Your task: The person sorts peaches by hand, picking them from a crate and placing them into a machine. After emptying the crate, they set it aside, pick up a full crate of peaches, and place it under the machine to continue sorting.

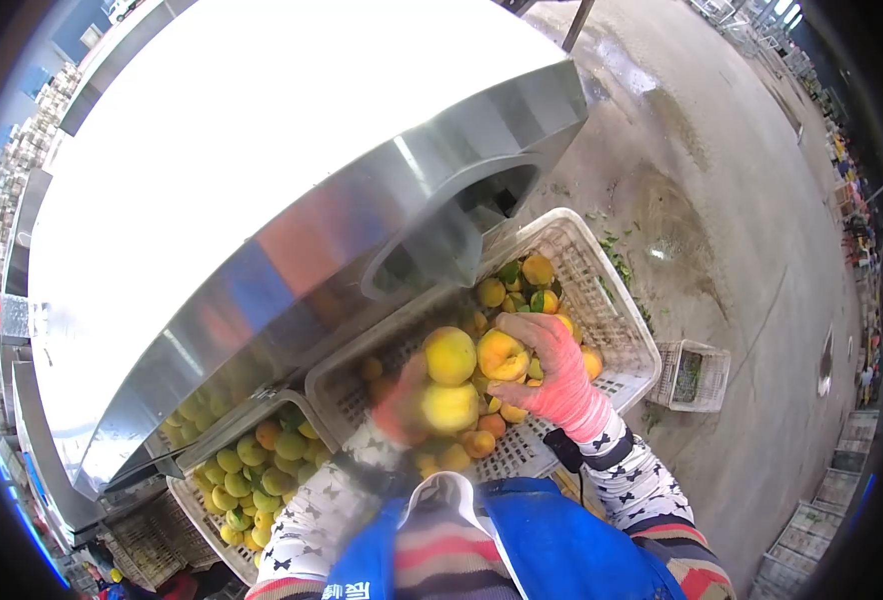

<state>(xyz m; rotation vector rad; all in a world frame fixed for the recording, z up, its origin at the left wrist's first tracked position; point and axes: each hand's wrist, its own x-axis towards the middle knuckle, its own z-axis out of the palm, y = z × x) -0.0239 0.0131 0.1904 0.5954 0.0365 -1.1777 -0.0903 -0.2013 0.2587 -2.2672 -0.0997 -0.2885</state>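
Note:
My right hand (557, 375), in a pink glove or wrap, curls its fingers around a yellow peach (503, 355) above the white plastic crate. My left hand (400, 408) is blurred by motion. It lies against two larger-looking yellow peaches, an upper one (450, 355) and a lower one (450, 408), and seems to grip them; its fingers are mostly hidden. Below both hands, the white crate (617, 318) holds more yellow and orange peaches (539, 269), some with green leaves.
A large steel-edged table (312, 230) with a glaring white top overhangs the crate. Left of me stands another crate of greenish-yellow fruit (252, 475). A small crate (690, 375) sits on the wet concrete floor (752, 250). Leaves are scattered beside my crate.

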